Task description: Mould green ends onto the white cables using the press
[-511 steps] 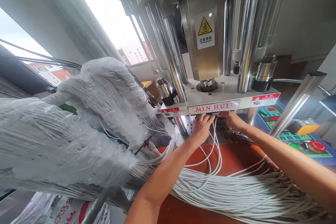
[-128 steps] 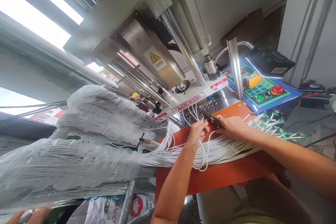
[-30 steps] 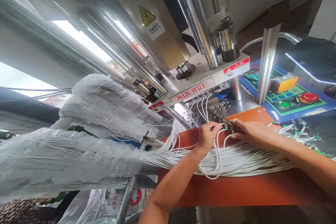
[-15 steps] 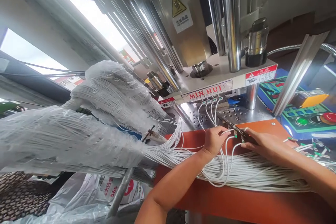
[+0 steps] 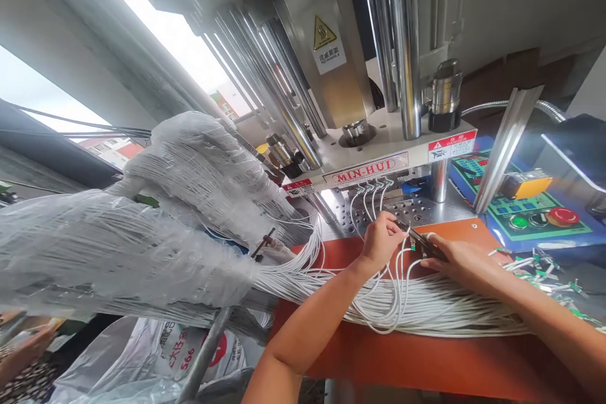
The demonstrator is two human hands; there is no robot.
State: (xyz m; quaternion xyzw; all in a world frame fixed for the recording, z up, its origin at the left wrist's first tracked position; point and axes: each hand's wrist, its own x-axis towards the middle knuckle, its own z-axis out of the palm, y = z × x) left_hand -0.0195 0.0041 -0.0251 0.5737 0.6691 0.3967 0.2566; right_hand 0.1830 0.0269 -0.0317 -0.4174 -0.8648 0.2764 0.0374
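Observation:
My right hand (image 5: 457, 259) grips the near right end of a dark metal bar-shaped fixture (image 5: 417, 241), thumb and fingers closed around it. At the bar's far left end is my left hand (image 5: 380, 241), fingers pinched on a white cable (image 5: 404, 237) and touching the bar. Other white cables (image 5: 409, 268) run up to the bar, one with a small green end piece (image 5: 413, 247). Below both hands lies a thick bundle of white cables (image 5: 426, 306) across the orange-brown table surface (image 5: 379, 353). My fingers partly cover the bar.
A press (image 5: 367, 169) stands behind my hands, with several cables with green ends (image 5: 375, 187) under its plate. A control panel (image 5: 534, 214) and loose green-tipped cable ends (image 5: 544, 274) are at right. Plastic-wrapped cable bundles (image 5: 142, 252) fill the left. Another person's hand (image 5: 33, 347) shows lower left.
My left fingers have moved onto the bar's far end, with the cable end now closer to the bar. The whole view has shifted slightly. Another person's hand has appeared at lower left.

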